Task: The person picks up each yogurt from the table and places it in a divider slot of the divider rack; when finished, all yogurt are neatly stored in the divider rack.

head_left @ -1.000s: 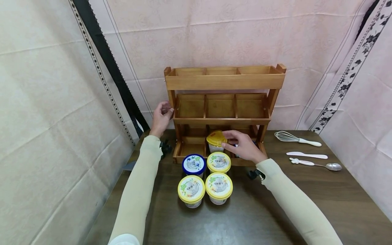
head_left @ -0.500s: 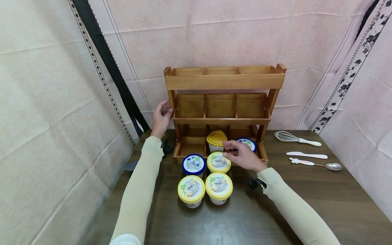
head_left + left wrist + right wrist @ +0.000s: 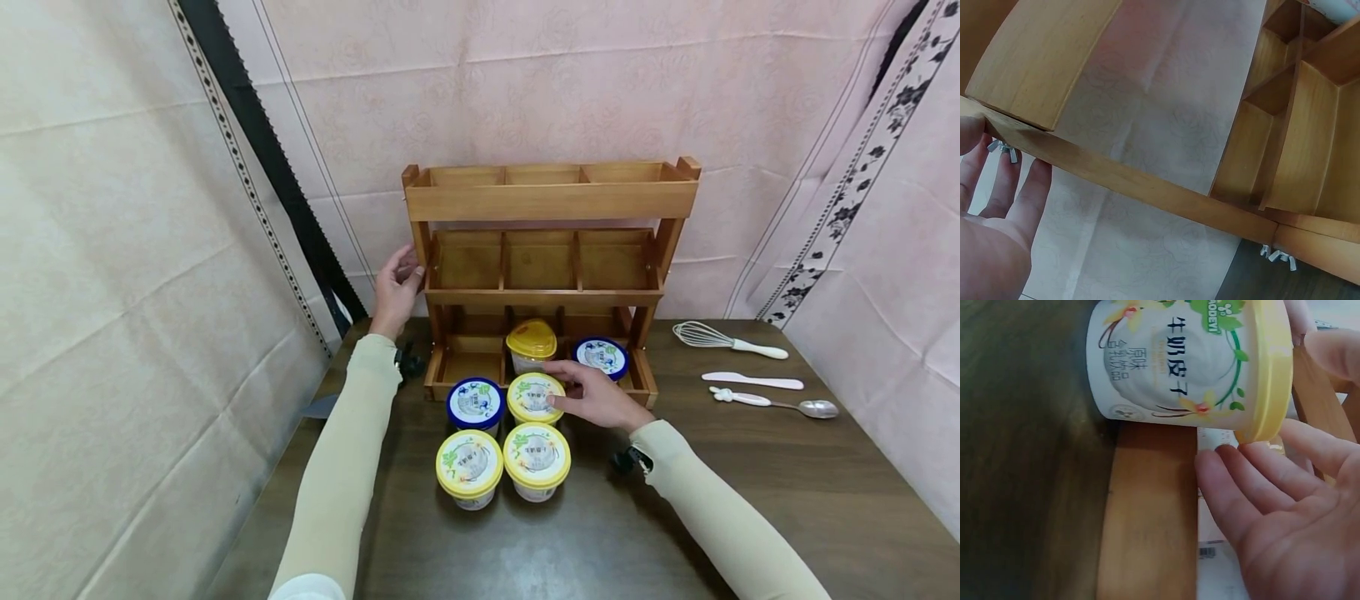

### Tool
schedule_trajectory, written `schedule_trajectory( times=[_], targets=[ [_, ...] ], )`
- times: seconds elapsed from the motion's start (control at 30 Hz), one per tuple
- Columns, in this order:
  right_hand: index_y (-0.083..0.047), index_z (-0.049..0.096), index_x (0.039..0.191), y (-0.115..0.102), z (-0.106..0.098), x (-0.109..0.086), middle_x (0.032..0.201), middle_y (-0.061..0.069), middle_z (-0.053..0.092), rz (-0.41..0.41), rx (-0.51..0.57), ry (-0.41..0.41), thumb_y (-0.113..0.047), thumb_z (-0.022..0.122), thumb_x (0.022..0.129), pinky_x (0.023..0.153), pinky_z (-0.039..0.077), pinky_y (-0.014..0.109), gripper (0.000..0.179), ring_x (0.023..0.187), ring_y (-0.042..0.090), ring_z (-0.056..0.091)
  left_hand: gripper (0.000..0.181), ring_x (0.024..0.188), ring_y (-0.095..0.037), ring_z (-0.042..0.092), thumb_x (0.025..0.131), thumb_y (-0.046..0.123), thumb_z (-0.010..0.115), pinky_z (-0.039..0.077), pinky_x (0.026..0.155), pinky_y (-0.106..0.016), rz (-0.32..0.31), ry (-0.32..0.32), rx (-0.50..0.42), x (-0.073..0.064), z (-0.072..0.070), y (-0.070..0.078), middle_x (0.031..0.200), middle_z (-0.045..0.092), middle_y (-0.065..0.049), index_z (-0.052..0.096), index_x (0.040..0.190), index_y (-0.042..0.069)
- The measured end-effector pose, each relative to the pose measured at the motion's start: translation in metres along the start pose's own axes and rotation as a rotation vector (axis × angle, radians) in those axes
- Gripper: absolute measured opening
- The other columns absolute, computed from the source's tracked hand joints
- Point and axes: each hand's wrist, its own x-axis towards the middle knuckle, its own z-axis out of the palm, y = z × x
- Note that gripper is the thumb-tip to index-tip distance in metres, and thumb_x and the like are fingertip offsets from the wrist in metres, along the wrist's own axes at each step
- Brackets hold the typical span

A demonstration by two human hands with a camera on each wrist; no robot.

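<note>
My left hand [image 3: 396, 292] grips the side post of the wooden three-tier shelf [image 3: 551, 201]; in the left wrist view its thumb lies on one side of the post [image 3: 1147, 190], its fingers on the other, near a wing nut [image 3: 1004, 149]. By the yellow-lidded cup [image 3: 534, 398] in front of the shelf is my right hand [image 3: 600, 398], fingers extended beside the lid, thumb apart in the right wrist view. A cup with a yellow domed lid [image 3: 531, 337] sits in the bottom tier's middle compartment. Right of it sits a blue-lidded cup [image 3: 602, 356].
Another blue-lidded cup [image 3: 475, 402] and two yellow-lidded cups, one left [image 3: 468, 462] and one right [image 3: 537, 454], stand on the dark table [image 3: 570, 550]. A whisk [image 3: 705, 335], a white knife [image 3: 752, 381] and a spoon [image 3: 772, 402] lie at the right.
My right hand has moved down and toward me, from the blue-lidded cup in the shelf to the yellow-lidded cup in front. The left hand stays at the post.
</note>
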Motion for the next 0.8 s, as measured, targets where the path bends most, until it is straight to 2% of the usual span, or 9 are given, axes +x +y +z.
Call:
schedule_trajectory(
  times=[0.23, 0.53, 0.8],
  targets=[
    [-0.012, 0.046, 0.159, 0.009, 0.002, -0.003, 0.158, 0.011, 0.053, 0.025, 0.126, -0.062, -0.030, 0.078, 0.098, 0.113, 0.049, 0.060, 0.071, 0.141, 0.038, 0.052, 0.046, 0.127, -0.024, 0.062, 0.106, 0.015, 0.064, 0.058, 0.105, -0.043, -0.007, -0.007, -0.002, -0.001, -0.001, 0.000, 0.135, 0.061, -0.008, 0.060, 0.149, 0.031],
    [-0.010, 0.041, 0.162, 0.009, -0.001, -0.001, 0.157, 0.014, 0.053, 0.001, 0.129, -0.116, -0.026, 0.079, 0.096, 0.108, 0.054, 0.053, 0.078, 0.138, 0.036, 0.055, 0.046, 0.129, -0.024, 0.060, 0.107, 0.016, 0.063, 0.057, 0.106, -0.045, 0.002, -0.016, -0.007, 0.002, -0.001, 0.000, 0.137, 0.061, -0.009, 0.059, 0.150, 0.032],
    [-0.009, 0.040, 0.162, 0.013, -0.004, -0.001, 0.160, 0.017, 0.049, -0.029, 0.177, -0.183, -0.017, 0.078, 0.095, 0.108, 0.055, 0.049, 0.078, 0.138, 0.038, 0.055, 0.049, 0.128, -0.023, 0.059, 0.107, 0.016, 0.064, 0.058, 0.105, -0.040, -0.035, -0.019, -0.014, 0.002, 0.000, 0.000, 0.138, 0.061, -0.009, 0.057, 0.153, 0.030]
  ],
)
